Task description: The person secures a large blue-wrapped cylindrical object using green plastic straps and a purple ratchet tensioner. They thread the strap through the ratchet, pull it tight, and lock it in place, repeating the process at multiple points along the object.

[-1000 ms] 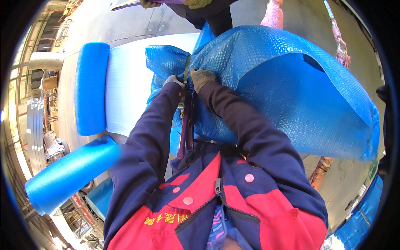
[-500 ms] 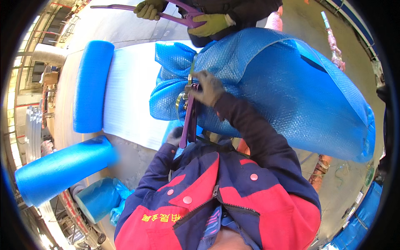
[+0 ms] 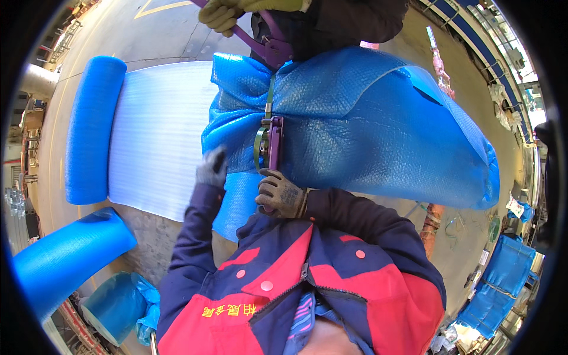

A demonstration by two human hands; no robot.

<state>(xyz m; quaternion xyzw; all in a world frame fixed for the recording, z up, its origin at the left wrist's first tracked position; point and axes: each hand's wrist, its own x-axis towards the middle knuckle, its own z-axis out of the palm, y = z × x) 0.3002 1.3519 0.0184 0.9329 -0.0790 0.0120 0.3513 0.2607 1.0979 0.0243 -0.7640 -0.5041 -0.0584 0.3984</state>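
A green strap [image 3: 271,92] runs across a bundle [image 3: 378,142] covered in blue bubble wrap and cinches it in. On the strap sits a purple strapping tensioner [image 3: 274,142], a curl of green strap at its side. My gloved right hand [image 3: 281,195] is closed around the lower end of the tensioner's handle, close to my body. My gloved left hand [image 3: 213,167] is over the wrap's left end, apart from the tensioner; motion smears its fingers. Across the bundle, a co-worker's gloved hands [image 3: 220,16] hold a purple long-handled tool [image 3: 273,50].
White foam sheet [image 3: 160,130] extends left from under the bundle to a blue roll [image 3: 94,130]. Lower left are another blue roll [image 3: 71,254] and a roll in clear blue film [image 3: 115,307]. Blue-wrapped packages [image 3: 500,284] lie at the right.
My right hand has come down from the tensioner's top to its handle end. My left hand has left the handle's lower end and moved up and left. The co-worker's tool has shifted over the bundle's edge.
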